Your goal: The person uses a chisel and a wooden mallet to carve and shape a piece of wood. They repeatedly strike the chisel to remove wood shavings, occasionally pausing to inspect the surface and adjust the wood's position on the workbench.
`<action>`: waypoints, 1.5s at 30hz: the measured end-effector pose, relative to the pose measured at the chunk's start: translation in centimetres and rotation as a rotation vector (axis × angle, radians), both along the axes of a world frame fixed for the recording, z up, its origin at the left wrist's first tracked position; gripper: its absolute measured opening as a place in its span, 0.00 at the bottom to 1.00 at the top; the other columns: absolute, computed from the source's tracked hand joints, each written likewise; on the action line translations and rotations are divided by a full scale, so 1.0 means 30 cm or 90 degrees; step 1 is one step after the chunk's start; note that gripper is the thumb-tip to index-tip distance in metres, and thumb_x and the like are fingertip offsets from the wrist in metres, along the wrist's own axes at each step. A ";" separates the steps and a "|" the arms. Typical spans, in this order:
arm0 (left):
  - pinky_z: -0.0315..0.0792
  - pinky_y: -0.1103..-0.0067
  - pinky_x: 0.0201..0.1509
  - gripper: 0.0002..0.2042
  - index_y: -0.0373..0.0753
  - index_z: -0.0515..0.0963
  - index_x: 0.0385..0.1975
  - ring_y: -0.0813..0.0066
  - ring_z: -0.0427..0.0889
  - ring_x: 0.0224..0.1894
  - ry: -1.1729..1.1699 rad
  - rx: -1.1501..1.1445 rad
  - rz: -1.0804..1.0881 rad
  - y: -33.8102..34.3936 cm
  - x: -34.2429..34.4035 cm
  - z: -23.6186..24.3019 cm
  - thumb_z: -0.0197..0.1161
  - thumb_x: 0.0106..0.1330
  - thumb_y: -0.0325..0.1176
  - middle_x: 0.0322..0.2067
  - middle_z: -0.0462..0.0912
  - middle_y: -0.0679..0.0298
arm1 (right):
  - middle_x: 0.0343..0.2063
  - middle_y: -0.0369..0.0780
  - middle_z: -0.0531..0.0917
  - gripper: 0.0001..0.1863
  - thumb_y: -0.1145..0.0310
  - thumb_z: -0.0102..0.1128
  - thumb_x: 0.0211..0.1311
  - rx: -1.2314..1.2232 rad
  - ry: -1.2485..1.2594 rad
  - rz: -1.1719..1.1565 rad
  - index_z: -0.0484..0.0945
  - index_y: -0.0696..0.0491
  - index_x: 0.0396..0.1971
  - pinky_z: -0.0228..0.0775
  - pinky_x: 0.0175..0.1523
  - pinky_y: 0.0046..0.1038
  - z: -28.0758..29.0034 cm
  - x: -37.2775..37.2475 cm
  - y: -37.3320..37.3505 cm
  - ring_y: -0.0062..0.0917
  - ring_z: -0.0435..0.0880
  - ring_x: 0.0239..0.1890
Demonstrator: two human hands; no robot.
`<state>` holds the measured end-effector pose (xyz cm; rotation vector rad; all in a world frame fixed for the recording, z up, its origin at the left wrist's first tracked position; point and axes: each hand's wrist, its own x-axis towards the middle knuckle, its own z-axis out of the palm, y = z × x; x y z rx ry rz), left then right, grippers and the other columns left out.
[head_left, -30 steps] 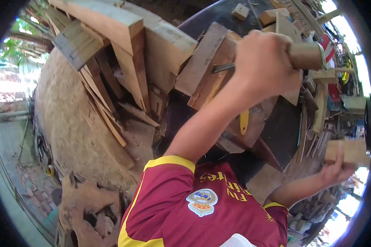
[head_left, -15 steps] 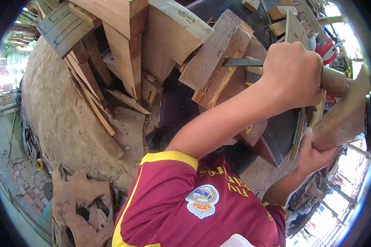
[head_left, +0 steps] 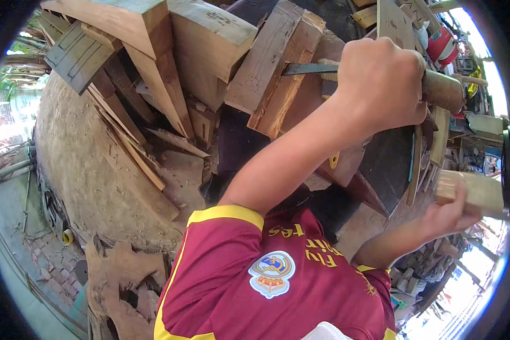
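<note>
The left hand (head_left: 379,85), just right of the marked block (head_left: 263,59), is clenched round a chisel (head_left: 313,69); the chisel's dark, flat blade runs out toward the marked block and its tip lies at the cut side, though how deeply it bites cannot be told; its thick, round, brownish wooden handle sticks out of the fist on the side away from the marked block; the right hand (head_left: 449,215), well to the right of the marked block and nearer the body, grasps a chunky wooden mallet (head_left: 471,190), pale and straight-grained, slightly blurred, its far end lost at the rim of the view; the marked block itself is tilted, with a weathered grey-brown face bearing drawn outlines, and a stepped, warmer orange-brown side whose edge is ragged and splintered; just left of the marked block sits a thick pale timber (head_left: 212,37), and farther left lean long planks (head_left: 161,85); well right of the marked block is a red and white object (head_left: 443,46).
</note>
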<state>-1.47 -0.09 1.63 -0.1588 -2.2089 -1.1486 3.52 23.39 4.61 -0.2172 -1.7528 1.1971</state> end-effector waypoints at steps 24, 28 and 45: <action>0.77 0.67 0.28 0.10 0.46 0.81 0.20 0.55 0.81 0.22 -0.027 -0.120 0.054 0.055 -0.052 -0.081 0.66 0.36 0.41 0.17 0.80 0.56 | 0.54 0.48 0.71 0.43 0.76 0.69 0.47 0.332 -0.156 0.143 0.57 0.61 0.63 0.63 0.60 0.33 -0.242 0.086 -0.093 0.36 0.73 0.55; 0.77 0.66 0.29 0.11 0.46 0.82 0.21 0.53 0.81 0.23 -0.027 -0.138 0.066 0.049 -0.043 -0.084 0.66 0.36 0.41 0.18 0.79 0.55 | 0.55 0.48 0.70 0.45 0.74 0.72 0.44 0.334 -0.222 0.115 0.57 0.62 0.63 0.62 0.61 0.33 -0.241 0.086 -0.020 0.34 0.71 0.56; 0.74 0.70 0.26 0.08 0.43 0.81 0.21 0.56 0.80 0.23 0.008 -0.092 -0.058 0.042 0.019 -0.098 0.66 0.39 0.36 0.17 0.79 0.56 | 0.41 0.50 0.81 0.28 0.78 0.57 0.37 0.353 -0.517 0.696 0.74 0.59 0.48 0.67 0.57 0.31 -0.126 -0.145 -0.178 0.37 0.80 0.49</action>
